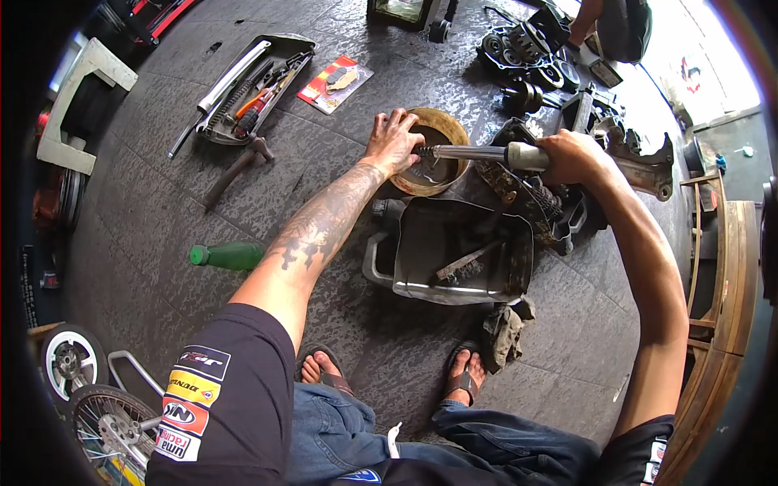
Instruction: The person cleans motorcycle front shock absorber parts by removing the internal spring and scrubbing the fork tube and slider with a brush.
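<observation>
A motorcycle fork leg lies level between my two hands, its shiny tube to the left and its duller, thicker part to the right. My right hand is wrapped round the thick end. At the other end, where a dark coil spring shows, my left hand has its fingers curled over the tip; the fingertips are partly hidden. Below the tube sits a round, yellowish pan with dark liquid or grime inside. Nearer to me stands a cut-open plastic jerrycan with a brush in it.
A tool tray, a hammer and packaged brake pads lie far left. A green bottle is by my left arm. Engine parts and another person's arm are far right. A rag lies near my foot.
</observation>
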{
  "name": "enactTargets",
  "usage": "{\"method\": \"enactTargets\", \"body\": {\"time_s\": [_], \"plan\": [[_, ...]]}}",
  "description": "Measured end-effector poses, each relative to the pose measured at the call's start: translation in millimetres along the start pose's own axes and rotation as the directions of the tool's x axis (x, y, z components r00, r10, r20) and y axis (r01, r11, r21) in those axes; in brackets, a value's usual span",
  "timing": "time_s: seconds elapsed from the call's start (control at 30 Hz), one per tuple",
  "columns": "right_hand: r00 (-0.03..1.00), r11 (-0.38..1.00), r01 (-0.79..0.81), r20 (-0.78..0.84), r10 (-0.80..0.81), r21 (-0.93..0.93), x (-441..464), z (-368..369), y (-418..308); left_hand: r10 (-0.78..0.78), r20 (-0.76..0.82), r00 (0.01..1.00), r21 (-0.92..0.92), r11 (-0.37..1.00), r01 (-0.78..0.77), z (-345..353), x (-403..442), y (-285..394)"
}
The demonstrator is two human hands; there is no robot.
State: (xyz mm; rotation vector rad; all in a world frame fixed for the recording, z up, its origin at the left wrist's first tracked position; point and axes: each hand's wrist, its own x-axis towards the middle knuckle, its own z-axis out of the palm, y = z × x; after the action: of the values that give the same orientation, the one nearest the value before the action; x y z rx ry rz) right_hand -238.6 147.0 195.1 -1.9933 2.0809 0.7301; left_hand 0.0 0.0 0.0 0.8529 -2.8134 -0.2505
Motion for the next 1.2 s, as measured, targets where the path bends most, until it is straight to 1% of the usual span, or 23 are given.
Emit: {"method": "enactTargets", "body": {"time_s": [0.07,0.1,0.2,0.3,0.37,0.43,0.47,0.6,0.67,0.77,0.8,0.87,0.97,1.03,1.07,1.2], "plan": [[0.997,1.000,-0.021,0.077,0.021,0.004,1,-11,-4,-0.001,-0.005,1.000,-0.042,0.999,0.001,-2,-1,1],[0.996,0.999,-0.038,0.084,0.041,-0.039,-3,-23,-4,-0.002,-0.039,0.999,-0.075,0.997,-0.001,1,4,7],[0.998,0.993,-0.006,0.069,0.015,-0.118,7,-31,-13,-0.041,-0.028,0.999,-0.096,0.995,0.038,-5,0,-2],[0.999,0.992,0.013,0.051,-0.007,-0.127,7,-47,-19,-0.046,-0.068,0.997,-0.169,0.985,0.034,-6,0,-4],[0.998,0.990,0.010,0.060,-0.002,-0.139,6,-64,-30,-0.040,-0.033,0.999,-0.162,0.986,0.034,-8,0,-5],[0.975,0.983,-0.093,0.184,0.122,-0.159,7,-80,-41,-0.048,-0.055,0.997,-0.166,0.985,0.038,-6,0,-6],[0.980,0.976,-0.068,0.171,0.104,-0.206,10,-80,-39,-0.054,-0.075,0.996,-0.161,0.986,0.042,-5,0,-7],[0.986,0.972,-0.044,0.149,0.080,-0.231,8,-89,-39,-0.084,-0.066,0.994,-0.168,0.983,0.072,-9,-1,-6],[0.991,0.976,-0.017,0.129,0.046,-0.216,7,-93,-35,-0.110,-0.047,0.993,-0.189,0.977,0.099,-11,0,-6],[0.992,0.980,-0.023,0.115,0.047,-0.197,2,-100,-33,-0.135,-0.038,0.990,-0.221,0.967,0.123,-12,-1,-7],[0.992,0.980,-0.028,0.117,0.052,-0.199,0,-103,-34,-0.125,-0.033,0.992,-0.216,0.970,0.115,-12,0,-8],[0.987,0.961,-0.033,0.145,0.075,-0.275,-1,-109,-36,-0.113,-0.031,0.993,-0.217,0.971,0.104,-12,2,-6],[0.981,0.953,-0.049,0.163,0.102,-0.300,0,-112,-38,-0.108,-0.043,0.993,-0.234,0.968,0.095,-10,3,-4],[0.982,0.951,-0.054,0.159,0.106,-0.305,-1,-115,-42,-0.084,-0.039,0.996,-0.285,0.956,0.070,-14,5,-3],[0.982,0.950,-0.057,0.155,0.108,-0.307,-1,-117,-43,-0.067,-0.058,0.996,-0.261,0.964,0.049,-14,5,-4],[0.984,0.945,-0.052,0.146,0.104,-0.322,-1,-124,-42,-0.085,-0.026,0.996,-0.268,0.960,0.075,-20,6,-5]]}}
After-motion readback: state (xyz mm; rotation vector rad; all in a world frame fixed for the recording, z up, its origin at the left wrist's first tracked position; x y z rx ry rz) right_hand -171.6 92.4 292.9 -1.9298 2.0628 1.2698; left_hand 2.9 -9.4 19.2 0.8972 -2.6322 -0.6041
